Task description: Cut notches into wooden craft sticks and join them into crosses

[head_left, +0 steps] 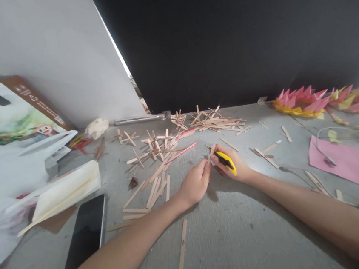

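My right hand is wrapped round a yellow and black utility knife. Its blade is hidden or too small to make out. A short piece of wooden craft stick shows upright at the fingertips, where both hands meet. My left hand is closed in a pinch on that stick's lower end, touching the right fingers. Just left of the hands lie loose craft sticks and a red-striped strip. Nearer to me, a single craft stick rests on the grey table.
Behind are crossed-stick pieces and a stick pile before a black panel. A phone, a notebook and bags lie left. Right are pink-yellow paper crowns, pink paper and a cable.
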`<state>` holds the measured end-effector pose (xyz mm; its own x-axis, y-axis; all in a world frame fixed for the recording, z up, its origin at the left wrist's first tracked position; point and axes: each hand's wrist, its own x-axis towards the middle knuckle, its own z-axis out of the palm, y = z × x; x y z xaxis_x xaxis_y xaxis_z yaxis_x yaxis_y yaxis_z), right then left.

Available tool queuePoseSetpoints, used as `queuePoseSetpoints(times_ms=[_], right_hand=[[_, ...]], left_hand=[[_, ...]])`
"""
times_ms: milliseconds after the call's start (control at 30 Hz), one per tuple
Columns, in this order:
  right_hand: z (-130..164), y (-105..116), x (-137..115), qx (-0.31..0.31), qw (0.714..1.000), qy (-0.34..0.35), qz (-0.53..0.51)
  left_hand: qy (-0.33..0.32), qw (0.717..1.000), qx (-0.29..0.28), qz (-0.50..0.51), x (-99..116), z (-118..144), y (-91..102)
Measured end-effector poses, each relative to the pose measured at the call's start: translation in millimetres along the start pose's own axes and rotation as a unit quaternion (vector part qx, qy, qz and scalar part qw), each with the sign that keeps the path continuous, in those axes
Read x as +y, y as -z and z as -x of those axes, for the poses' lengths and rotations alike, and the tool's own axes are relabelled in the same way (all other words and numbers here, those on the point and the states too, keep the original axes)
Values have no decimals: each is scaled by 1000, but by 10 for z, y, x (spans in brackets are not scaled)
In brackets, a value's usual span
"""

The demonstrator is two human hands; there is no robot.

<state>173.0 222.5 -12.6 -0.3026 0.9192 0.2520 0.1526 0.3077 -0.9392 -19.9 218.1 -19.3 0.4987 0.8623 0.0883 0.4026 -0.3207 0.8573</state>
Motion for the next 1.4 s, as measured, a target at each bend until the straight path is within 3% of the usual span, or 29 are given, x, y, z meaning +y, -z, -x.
queuePoseSetpoints(times_ms=[1400], right_hand=[[2,-2,4,-2,999,15,28]], left_hand=[[-3,1000,-3,-4,1,5,9]])
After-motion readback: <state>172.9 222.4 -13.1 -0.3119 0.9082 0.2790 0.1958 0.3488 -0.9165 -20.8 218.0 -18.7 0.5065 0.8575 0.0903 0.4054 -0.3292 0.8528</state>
